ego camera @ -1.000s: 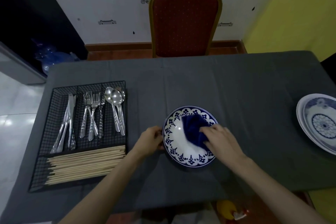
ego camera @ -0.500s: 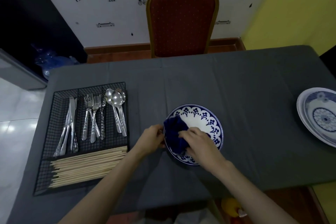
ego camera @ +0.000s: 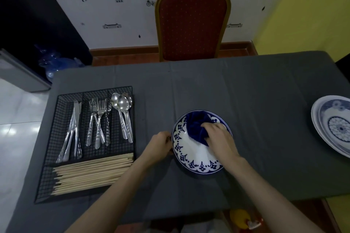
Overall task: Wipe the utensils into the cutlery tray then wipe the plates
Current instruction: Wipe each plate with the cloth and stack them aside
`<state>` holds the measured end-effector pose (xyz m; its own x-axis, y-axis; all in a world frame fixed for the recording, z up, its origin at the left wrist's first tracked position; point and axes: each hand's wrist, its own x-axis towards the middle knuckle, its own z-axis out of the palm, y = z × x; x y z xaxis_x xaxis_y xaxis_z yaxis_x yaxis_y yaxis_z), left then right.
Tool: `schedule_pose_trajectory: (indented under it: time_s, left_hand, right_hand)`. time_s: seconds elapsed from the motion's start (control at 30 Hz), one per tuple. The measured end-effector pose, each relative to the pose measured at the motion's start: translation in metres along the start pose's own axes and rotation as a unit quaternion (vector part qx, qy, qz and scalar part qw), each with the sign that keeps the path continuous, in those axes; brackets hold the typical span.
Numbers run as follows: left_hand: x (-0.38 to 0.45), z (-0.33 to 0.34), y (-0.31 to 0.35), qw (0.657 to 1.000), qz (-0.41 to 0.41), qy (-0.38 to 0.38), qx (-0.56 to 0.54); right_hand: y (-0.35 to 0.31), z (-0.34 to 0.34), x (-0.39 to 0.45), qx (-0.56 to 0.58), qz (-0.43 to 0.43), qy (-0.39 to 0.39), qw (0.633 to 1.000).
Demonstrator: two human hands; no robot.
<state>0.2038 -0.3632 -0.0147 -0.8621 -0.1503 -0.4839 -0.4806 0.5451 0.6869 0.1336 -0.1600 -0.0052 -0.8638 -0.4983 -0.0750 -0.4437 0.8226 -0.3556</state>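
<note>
A white plate with a blue patterned rim (ego camera: 191,157) lies on the grey tablecloth in front of me. My right hand (ego camera: 219,138) presses a dark blue cloth (ego camera: 196,127) onto the plate's far part. My left hand (ego camera: 160,146) grips the plate's left rim. A black wire cutlery tray (ego camera: 62,100) sits at the left with knives (ego camera: 73,130), forks (ego camera: 98,121), spoons (ego camera: 123,113) and a row of wooden chopsticks (ego camera: 91,174). At the right edge, two more blue-and-white plates (ego camera: 333,125) are stacked.
The grey-covered table (ego camera: 246,91) spans the view, its near edge close to me. A red chair with a gold frame (ego camera: 192,19) stands behind the far edge. A blue water bottle (ego camera: 56,62) lies on the floor at the far left.
My right hand has swept the blue cloth from the plate's right side to its left, then up to its far part. The left hand has stayed on the rim.
</note>
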Motion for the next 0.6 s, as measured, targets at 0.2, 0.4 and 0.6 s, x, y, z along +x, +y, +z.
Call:
schedule_pose_trajectory:
  time_s: [0.2, 0.4, 0.6]
  left_hand:
    - [-0.003, -0.002, 0.003, 1.000, 0.024, -0.004, 0.017]
    - [-0.002, -0.004, 0.000, 0.998, 0.008, -0.028, -0.047]
    - [-0.003, 0.000, -0.001, 0.996, -0.013, -0.019, -0.085]
  right_hand:
    - [-0.036, 0.016, -0.003, 0.016, -0.090, -0.033, 0.995]
    - [-0.002, 0.001, -0.038, -0.012, -0.153, -0.102, 0.983]
    - [0.015, -0.016, -0.035, -0.095, -0.044, -0.082, 0.991]
